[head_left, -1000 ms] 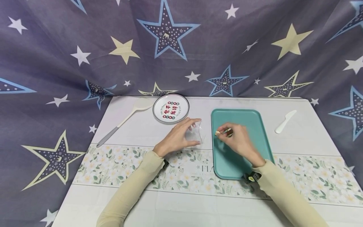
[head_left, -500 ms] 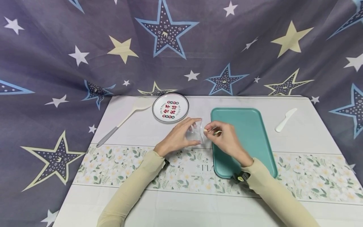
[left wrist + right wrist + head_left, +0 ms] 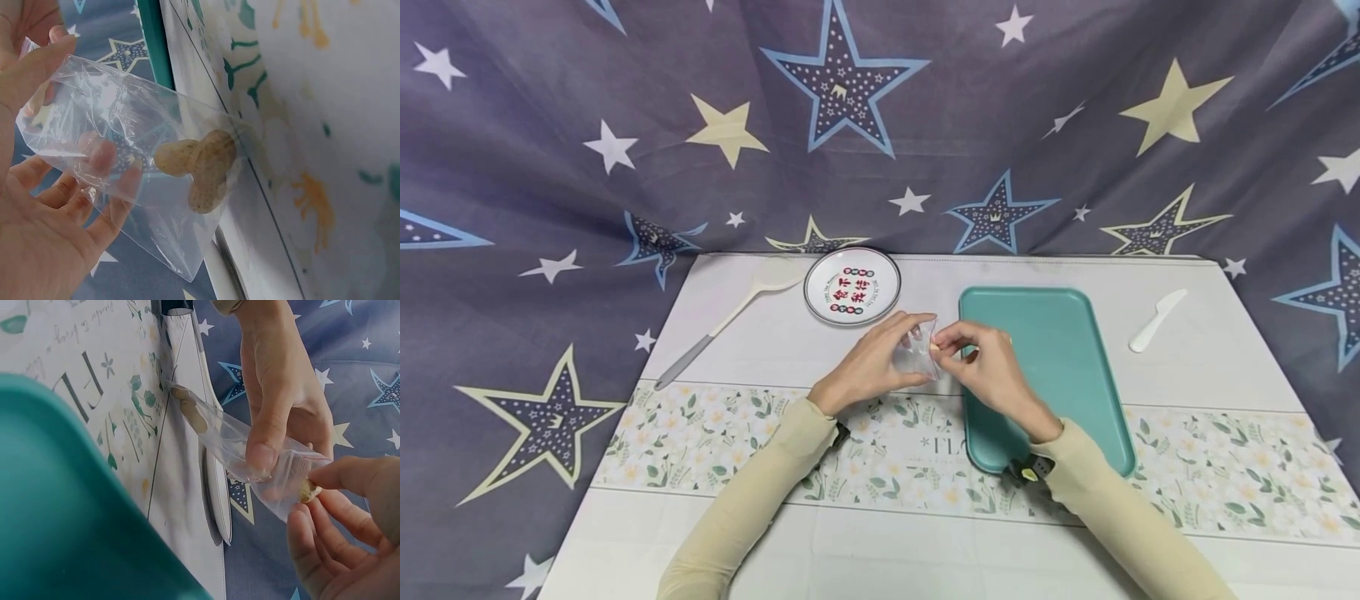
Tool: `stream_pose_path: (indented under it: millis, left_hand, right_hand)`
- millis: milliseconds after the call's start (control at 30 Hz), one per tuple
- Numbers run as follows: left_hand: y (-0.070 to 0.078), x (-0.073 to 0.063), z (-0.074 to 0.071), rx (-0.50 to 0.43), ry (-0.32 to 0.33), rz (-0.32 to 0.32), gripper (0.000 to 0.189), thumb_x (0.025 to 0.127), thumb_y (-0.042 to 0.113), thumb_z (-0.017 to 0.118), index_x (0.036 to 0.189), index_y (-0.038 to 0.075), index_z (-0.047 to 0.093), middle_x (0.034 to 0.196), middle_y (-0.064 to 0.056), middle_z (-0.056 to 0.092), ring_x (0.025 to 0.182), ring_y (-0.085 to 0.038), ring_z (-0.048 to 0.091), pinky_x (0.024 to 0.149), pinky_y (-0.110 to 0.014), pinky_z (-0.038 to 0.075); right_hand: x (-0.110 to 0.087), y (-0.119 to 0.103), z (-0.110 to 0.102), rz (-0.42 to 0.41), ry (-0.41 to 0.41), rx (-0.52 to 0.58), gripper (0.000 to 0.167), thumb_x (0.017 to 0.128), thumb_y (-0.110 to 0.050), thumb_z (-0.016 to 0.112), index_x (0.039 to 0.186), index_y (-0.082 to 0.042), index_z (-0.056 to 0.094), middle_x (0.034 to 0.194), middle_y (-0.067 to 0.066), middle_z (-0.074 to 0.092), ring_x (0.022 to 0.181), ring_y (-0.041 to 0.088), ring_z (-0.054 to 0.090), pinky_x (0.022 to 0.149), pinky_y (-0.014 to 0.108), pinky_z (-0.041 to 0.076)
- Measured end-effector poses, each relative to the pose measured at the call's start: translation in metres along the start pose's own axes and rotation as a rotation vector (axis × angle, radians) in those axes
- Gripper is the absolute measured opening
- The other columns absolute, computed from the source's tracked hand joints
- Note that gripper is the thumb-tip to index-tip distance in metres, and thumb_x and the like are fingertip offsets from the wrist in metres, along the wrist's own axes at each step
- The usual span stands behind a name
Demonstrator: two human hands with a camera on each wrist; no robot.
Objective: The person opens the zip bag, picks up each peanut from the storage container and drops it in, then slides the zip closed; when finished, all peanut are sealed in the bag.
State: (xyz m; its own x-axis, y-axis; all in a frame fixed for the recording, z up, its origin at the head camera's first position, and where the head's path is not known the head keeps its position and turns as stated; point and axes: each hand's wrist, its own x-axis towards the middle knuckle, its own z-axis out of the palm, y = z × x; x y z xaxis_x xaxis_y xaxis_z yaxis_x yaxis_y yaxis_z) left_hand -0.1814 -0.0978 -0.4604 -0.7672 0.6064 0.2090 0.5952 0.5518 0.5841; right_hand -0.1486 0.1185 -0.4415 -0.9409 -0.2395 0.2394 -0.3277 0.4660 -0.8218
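The clear plastic bag (image 3: 140, 137) is open, tan peanuts (image 3: 211, 172) touching inside its lower end, another peanut (image 3: 308, 491) at its mouth.

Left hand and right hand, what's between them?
The open end of the clear bag, and a peanut the right hand pinches; the right wrist view shows both.

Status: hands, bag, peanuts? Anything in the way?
Left hand holds clear bag. Right hand pinches a peanut at bag mouth. More peanuts visible inside. No obstruction seen at the mouth.
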Motion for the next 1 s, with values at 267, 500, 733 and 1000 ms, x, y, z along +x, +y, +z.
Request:
stream_pose_path:
  millis: [267, 500, 733, 1000]
  left_hand:
    - [0.000, -0.001, -0.001, -0.003, 0.007, 0.006, 0.088, 0.081, 0.037, 0.091, 0.155, 0.020, 0.046, 0.138, 0.001, 0.061, 0.121, -0.015, 0.060, 0.104, -0.039, 0.054]
    - [0.000, -0.001, -0.001, 0.003, 0.007, 0.012, 0.089, 0.081, 0.037, 0.091, 0.155, 0.020, 0.046, 0.133, 0.001, 0.062, 0.112, -0.014, 0.060, 0.097, -0.036, 0.055]
    - [0.000, -0.001, 0.000, -0.003, 0.010, 0.012, 0.089, 0.080, 0.037, 0.091, 0.155, 0.022, 0.046, 0.131, 0.001, 0.062, 0.110, -0.014, 0.061, 0.094, -0.035, 0.056]
    - [0.001, -0.001, -0.002, -0.021, 0.017, 0.011, 0.090, 0.080, 0.036, 0.092, 0.156, 0.020, 0.046, 0.132, -0.001, 0.062, 0.107, -0.017, 0.062, 0.089, -0.036, 0.058]
  right_hand:
    - [-0.003, 0.002, -0.003, -0.020, -0.018, -0.027, 0.009, 0.090, -0.010, 0.082, 0.098, -0.010, 0.078, 0.091, 0.005, 0.079, 0.080, 0.018, 0.072, 0.067, 0.035, 0.063]
    - [-0.005, 0.001, -0.005, -0.013, -0.041, -0.035, 0.011, 0.089, -0.006, 0.080, 0.099, -0.010, 0.078, 0.091, 0.005, 0.079, 0.081, 0.018, 0.073, 0.068, 0.032, 0.062]
    - [-0.006, 0.000, -0.005, -0.006, -0.051, -0.022, 0.013, 0.088, -0.004, 0.079, 0.100, -0.010, 0.078, 0.093, 0.006, 0.079, 0.082, 0.019, 0.073, 0.069, 0.032, 0.062]
    - [-0.004, 0.003, -0.012, -0.022, -0.012, -0.007, 0.010, 0.089, -0.005, 0.080, 0.100, -0.005, 0.078, 0.092, 0.008, 0.079, 0.080, 0.019, 0.072, 0.067, 0.025, 0.062]
